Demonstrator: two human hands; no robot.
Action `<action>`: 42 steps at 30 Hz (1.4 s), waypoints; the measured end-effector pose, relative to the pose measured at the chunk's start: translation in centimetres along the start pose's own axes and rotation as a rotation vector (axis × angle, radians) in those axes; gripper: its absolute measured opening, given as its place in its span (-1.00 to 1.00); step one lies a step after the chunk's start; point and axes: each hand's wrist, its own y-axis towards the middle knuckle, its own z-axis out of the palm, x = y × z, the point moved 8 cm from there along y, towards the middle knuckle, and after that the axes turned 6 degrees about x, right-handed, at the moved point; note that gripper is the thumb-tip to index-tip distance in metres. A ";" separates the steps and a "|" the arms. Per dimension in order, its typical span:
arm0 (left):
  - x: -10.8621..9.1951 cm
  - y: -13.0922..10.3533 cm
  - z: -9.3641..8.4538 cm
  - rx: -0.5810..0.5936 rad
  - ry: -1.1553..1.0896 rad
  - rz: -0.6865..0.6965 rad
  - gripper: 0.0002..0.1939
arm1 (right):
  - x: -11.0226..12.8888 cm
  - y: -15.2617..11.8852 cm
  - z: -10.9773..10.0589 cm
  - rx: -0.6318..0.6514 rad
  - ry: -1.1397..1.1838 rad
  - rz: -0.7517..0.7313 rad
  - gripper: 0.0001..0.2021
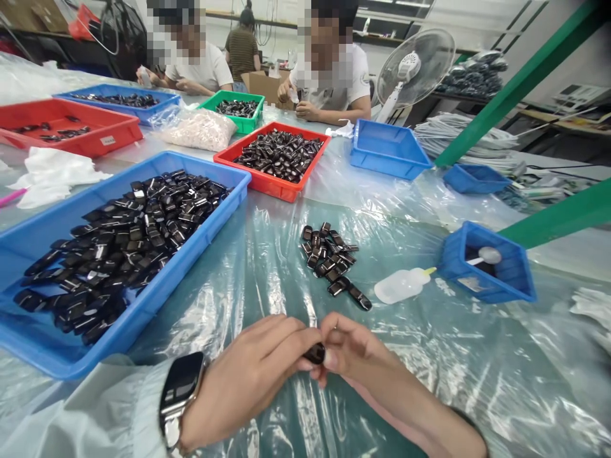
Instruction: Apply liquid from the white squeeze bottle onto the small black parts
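My left hand [258, 362], with a watch [184, 388] on its wrist, is closed around a small glossy black piece [315, 353]. Thumb and fingers of my right hand [356, 350] are pinched together at the right end of that piece; whether they grip it or something tiny beside it, I cannot tell. Just beyond my hands lies a loose pile of similar black pieces [327, 251] on the plastic-covered table. To the right of the pile, a white squeeze bottle [401, 285] with a yellow tip rests on its side.
A large blue tray [191, 251] of black pieces stands at left. Behind it are a red tray [272, 187] and a green tray [260, 111]. At right are a small blue bin [487, 289], an upper blue tray [391, 168] and green posts [515, 83]. Co-workers [334, 83] sit opposite.
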 end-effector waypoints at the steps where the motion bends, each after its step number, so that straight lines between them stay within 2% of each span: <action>1: -0.6 -0.1 -0.1 0.000 0.086 0.040 -0.73 | 0.2 0.0 0.1 0.012 -0.018 -0.013 -0.76; 4: -1.8 -0.4 -1.4 -0.028 0.351 0.129 -0.70 | 1.3 -0.7 0.2 0.034 -0.089 -0.079 -0.83; 5: -1.6 -0.5 -2.7 -0.080 0.432 0.098 -0.67 | 2.0 -1.1 0.0 0.023 -0.132 -0.125 -0.85; 6: -1.0 -0.6 -4.3 -0.147 0.511 0.012 -0.64 | 3.0 -1.8 -0.5 -0.025 -0.214 -0.209 -0.87; 7: -0.1 -0.8 -6.3 -0.234 0.585 -0.113 -0.61 | 4.4 -2.8 -1.5 -0.129 -0.325 -0.325 -0.89; 8: 1.1 -1.2 -8.3 -0.314 0.658 -0.274 -0.60 | 6.1 -4.2 -2.8 -0.302 -0.453 -0.469 -0.90; 9: 2.5 -1.6 -9.8 -0.350 0.707 -0.437 -0.59 | 7.7 -6.1 -4.1 -0.525 -0.574 -0.625 -0.91; 10: 3.3 -1.8 -10.9 -0.388 0.731 -0.519 -0.59 | 8.9 -8.2 -5.4 -0.760 -0.655 -0.756 -0.89; 11: 3.8 -1.7 -11.2 -0.404 0.730 -0.544 -0.57 | 9.5 -9.8 -6.6 -0.950 -0.682 -0.845 -0.84; 12: 4.1 -1.2 -10.9 -0.389 0.710 -0.522 -0.56 | 9.6 -10.7 -7.7 -1.061 -0.673 -0.882 -0.76; 13: 4.2 -0.5 -10.0 -0.359 0.680 -0.468 -0.56 | 9.5 -10.8 -8.7 -1.103 -0.658 -0.884 -0.67; 15: 4.4 1.4 -6.8 -0.242 0.605 -0.355 -0.60 | 8.9 -9.3 -10.3 -1.039 -0.651 -0.809 -0.48; 17: 4.9 3.5 -3.4 -0.145 0.562 -0.296 -0.65 | 7.6 -7.3 -11.4 -0.939 -0.649 -0.673 -0.39; 20: 5.9 6.6 0.3 -0.045 0.532 -0.223 -0.58 | 5.6 -5.2 -12.4 -0.842 -0.636 -0.500 -0.45; 22: 6.5 8.2 1.6 0.010 0.522 -0.169 -0.60 | 4.9 -4.7 -12.6 -0.821 -0.625 -0.442 -0.51; 24: 7.0 8.8 2.0 0.032 0.518 -0.147 -0.69 | 4.8 -4.6 -12.7 -0.817 -0.603 -0.418 -0.52; 26: 7.1 8.3 1.7 0.019 0.517 -0.168 -0.75 | 4.9 -4.8 -12.6 -0.813 -0.574 -0.409 -0.50; 30: 6.0 5.8 0.8 -0.017 0.462 -0.218 -0.87 | 4.9 -4.8 -12.5 -0.794 -0.540 -0.399 -0.49; 35: 4.6 2.6 0.6 0.039 0.271 -0.273 -0.91 | 4.6 -4.8 -11.9 -0.755 -0.556 -0.391 -0.50; 39: 4.3 1.5 0.7 0.097 0.123 -0.308 -0.92 | 4.4 -5.0 -10.8 -0.726 -0.619 -0.356 -0.55; 42: 4.7 1.1 1.0 0.123 0.068 -0.347 -0.89 | 4.1 -4.8 -9.0 -0.617 -0.710 -0.315 -0.60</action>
